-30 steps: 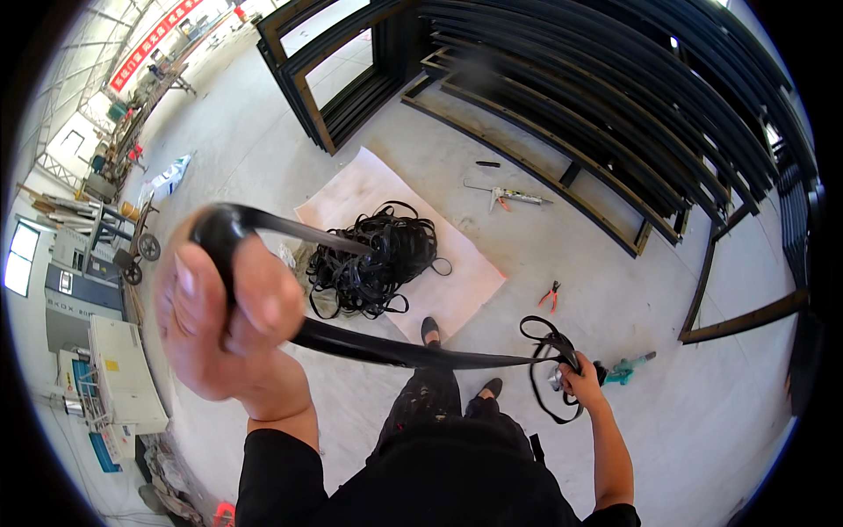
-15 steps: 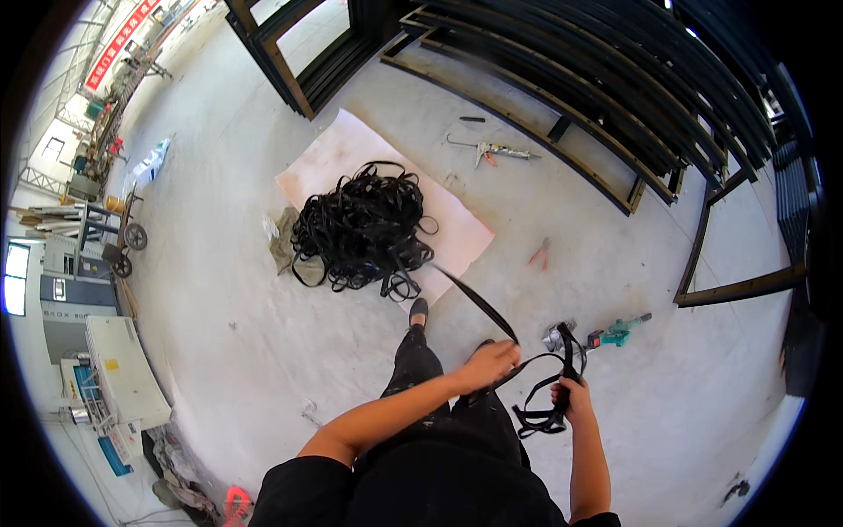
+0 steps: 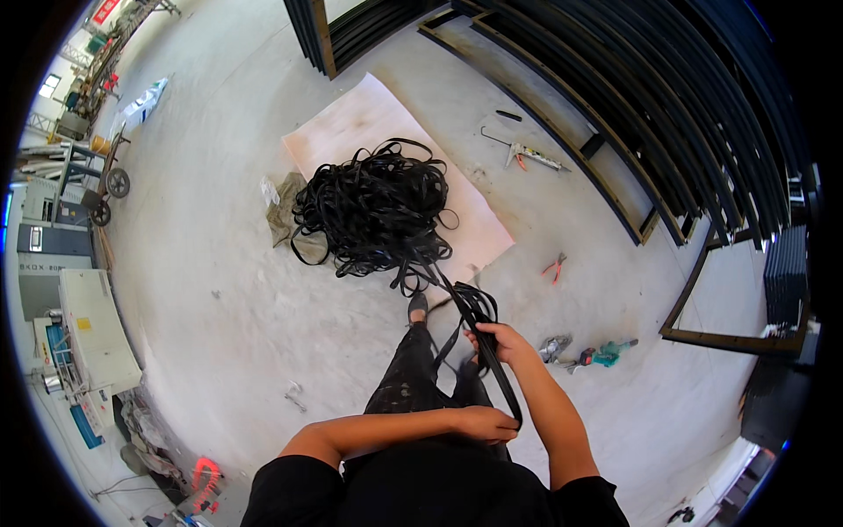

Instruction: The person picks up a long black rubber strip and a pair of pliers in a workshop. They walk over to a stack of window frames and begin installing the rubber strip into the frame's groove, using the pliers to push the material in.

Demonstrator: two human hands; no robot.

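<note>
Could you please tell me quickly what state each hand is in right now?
Left hand: closed on the black strip, at its lower bend.
Right hand: closed around gathered lengths of the black strip.

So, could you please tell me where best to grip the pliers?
Probably by the red handles, reaching down from the person's side: the pliers lie on the floor, handles spread roughly toward the person, head pointing away.

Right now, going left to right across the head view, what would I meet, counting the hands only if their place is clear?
Pale machine cabinet → tangled pile of black strips → right hand → red-handled pliers → green power tool → dark rectangular frame.
</note>
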